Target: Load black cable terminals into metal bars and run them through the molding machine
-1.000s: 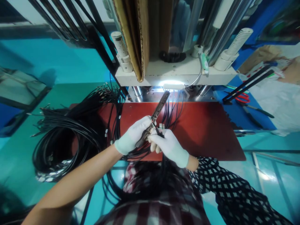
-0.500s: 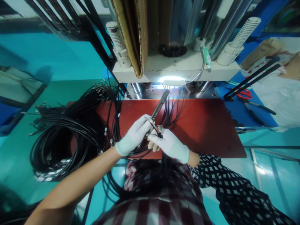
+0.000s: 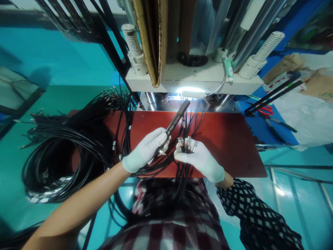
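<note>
My left hand, in a white glove, grips the lower end of a long dark metal bar that points up toward the lit press opening. A cable end with a small metal plug lies under its fingers. My right hand, also gloved, is closed round a bunch of black cables whose metal plugs stick up above the fingers. Both hands hover over a red board, a short gap between them.
A big coil of black cables covers the left of the teal bench. A white press base with steel columns and cardboard stands behind. Red-handled scissors and pliers lie on a blue surface at right.
My hands have come apart: the right hand drew to the right with its bunch of plugs, while the left keeps the bar and one cable end.
</note>
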